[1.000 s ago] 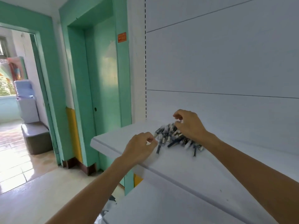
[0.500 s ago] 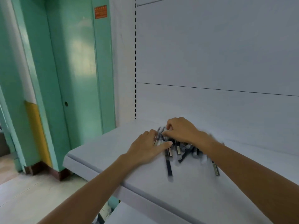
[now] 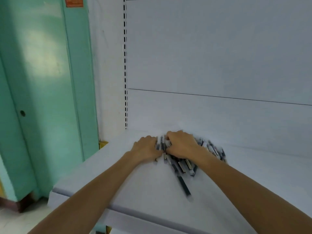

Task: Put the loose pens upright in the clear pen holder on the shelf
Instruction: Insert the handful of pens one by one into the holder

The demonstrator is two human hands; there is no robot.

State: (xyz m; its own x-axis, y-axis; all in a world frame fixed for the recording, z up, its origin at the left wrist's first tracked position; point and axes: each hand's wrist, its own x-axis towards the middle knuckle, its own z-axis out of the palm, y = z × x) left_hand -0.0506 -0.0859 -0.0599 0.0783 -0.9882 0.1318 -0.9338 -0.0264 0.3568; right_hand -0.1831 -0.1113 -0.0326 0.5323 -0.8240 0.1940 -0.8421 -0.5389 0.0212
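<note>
left hand (image 3: 146, 148) moved onto pen pile (image 3: 184, 163) beside right hand (image 3: 181, 144), pile spread forward, one pen (image 3: 184, 186) slid clear

door (image 3: 42, 81): green, left of view, small round keyhole (image 3: 22, 113) | label (image 3: 74, 1): orange, top of the door frame, print unreadable | upright strip (image 3: 125, 65): white, column of dark slots | back panel (image 3: 219, 48): white, crossed by thin dark seam (image 3: 219, 97) | skirting (image 3: 22, 202): brown, at the frame's foot | floor (image 3: 25, 222): pale, bottom left
</note>
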